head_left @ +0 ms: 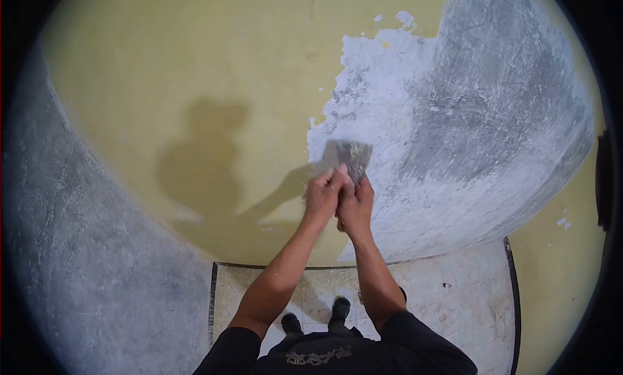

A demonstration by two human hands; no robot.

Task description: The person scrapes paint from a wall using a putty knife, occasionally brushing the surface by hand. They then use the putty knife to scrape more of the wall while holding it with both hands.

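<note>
A wide-bladed scraper [359, 155] is held in both of my hands, its blade against the wall and smeared with pale residue. My right hand [357, 209] is wrapped round the handle, which is mostly hidden. Just to its left, my left hand [321, 196] is closed at the base of the blade, its fingers slightly blurred. The blade lies where yellow paint [266, 70] meets a patch of white, rough surface [383, 83]. The paint's border there is ragged, with small white chips showing above.
Bare grey wall [500, 102] spreads to the upper right, and another grey surface [97, 258] fills the left. Below is a tiled floor [448, 297] with dark edging [511, 284]. My shoes [339, 307] stand close to the wall. A dark object [603, 180] is at the far right.
</note>
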